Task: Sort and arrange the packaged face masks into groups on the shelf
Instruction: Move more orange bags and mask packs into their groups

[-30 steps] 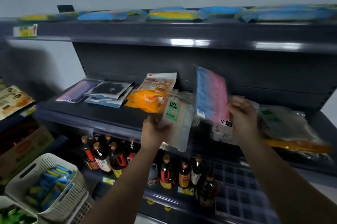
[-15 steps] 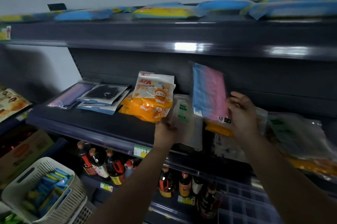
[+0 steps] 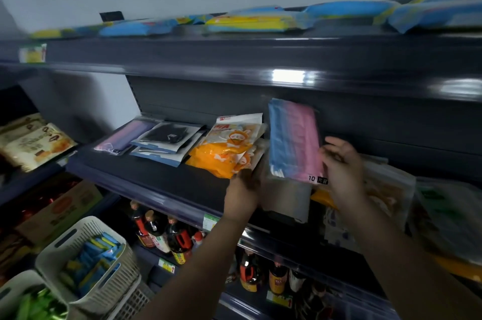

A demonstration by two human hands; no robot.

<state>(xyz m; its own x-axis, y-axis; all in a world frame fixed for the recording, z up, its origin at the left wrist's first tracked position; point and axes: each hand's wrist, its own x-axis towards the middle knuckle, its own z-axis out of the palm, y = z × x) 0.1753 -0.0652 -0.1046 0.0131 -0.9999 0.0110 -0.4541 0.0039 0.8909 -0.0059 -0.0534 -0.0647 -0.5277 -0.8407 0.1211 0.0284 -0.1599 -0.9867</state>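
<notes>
Packaged face masks lie spread along the middle shelf [image 3: 156,181] of a dark store rack, where a person sorts them by kind. The right hand [image 3: 341,171] holds a blue-and-pink mask pack [image 3: 293,140] upright above the shelf's middle, fingers curled on its right edge. The left hand [image 3: 243,192] grips a clear frosted pack [image 3: 285,199] by its left side, low at the shelf's front lip; its fingertips are hidden behind the plastic.

Both packs look light, thin and floppy, their film sleeves likely slick, so a pinch near an edge or sealed seam, as here, seems the surest hold; a grip at one corner alone would probably let the pack sag.

Toward the shelf's left end, a pale purple pack [image 3: 125,136] lies beside black mask packs [image 3: 167,137] stacked on one another, with orange cartoon packs [image 3: 229,147] overlapping just right of them. An unsorted heap of clear packs [image 3: 391,189] crowds the right end, some overhanging the front edge and liable to slide off.

Bare shelf shows along the front, ahead of the sorted piles. The upper shelf [image 3: 260,59] hangs close overhead, limiting lift. Sauce bottles [image 3: 161,233] stand below; a white basket [image 3: 86,262] sits lower left.
</notes>
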